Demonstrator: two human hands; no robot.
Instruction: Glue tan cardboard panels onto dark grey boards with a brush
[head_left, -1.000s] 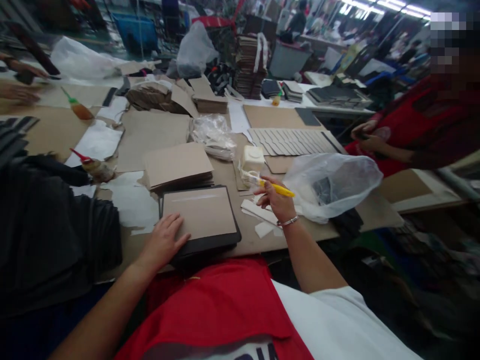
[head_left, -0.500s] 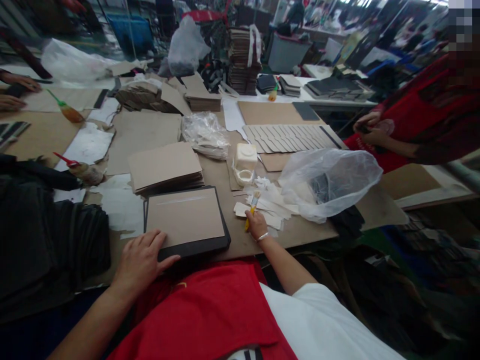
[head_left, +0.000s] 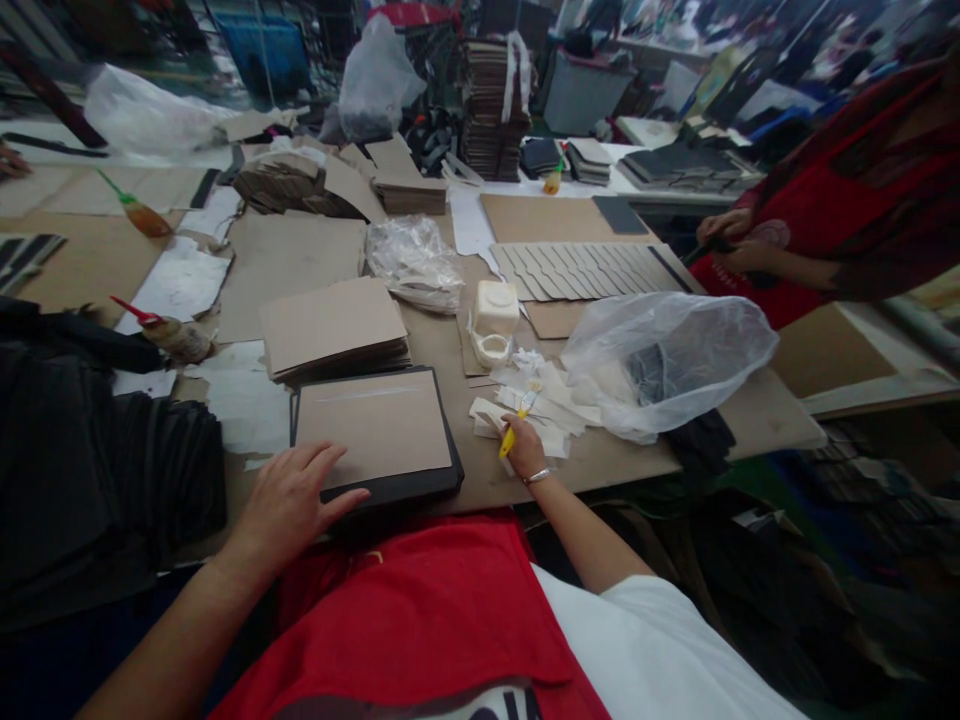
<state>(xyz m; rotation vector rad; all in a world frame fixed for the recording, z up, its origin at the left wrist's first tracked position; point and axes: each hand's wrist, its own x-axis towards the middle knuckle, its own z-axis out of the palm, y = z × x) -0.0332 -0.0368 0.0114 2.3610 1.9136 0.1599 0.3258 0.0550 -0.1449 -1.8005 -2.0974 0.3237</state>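
My left hand (head_left: pixel 300 497) rests at the lower left corner of a tan board (head_left: pixel 375 425), its fingers spread over the edge. That board lies on a stack of black sheets (head_left: pixel 397 482) and bears a shiny pale streak near its top. In my right hand (head_left: pixel 525 447) is a yellow-handled paintbrush (head_left: pixel 511 436), bristles pointing away from me. The brush is above or on a heap of white paper strips (head_left: pixel 559 405); I cannot tell if it touches them. A cut-open white plastic container (head_left: pixel 495 310) stands just beyond.
Behind the board sits a pile of tan boards (head_left: pixel 334 325). Dark folded material (head_left: pixel 82 470) is heaped at left, near a red-tipped glue bottle (head_left: pixel 172 337). A clear plastic bag (head_left: pixel 667 365) lies at right. A co-worker in a red apron (head_left: pixel 810 215) stands beyond the table's right side.
My right hand has shifted slightly right with the paintbrush, which is tilted more to the right. My left hand has moved a little up and right, its fingers further over the board.
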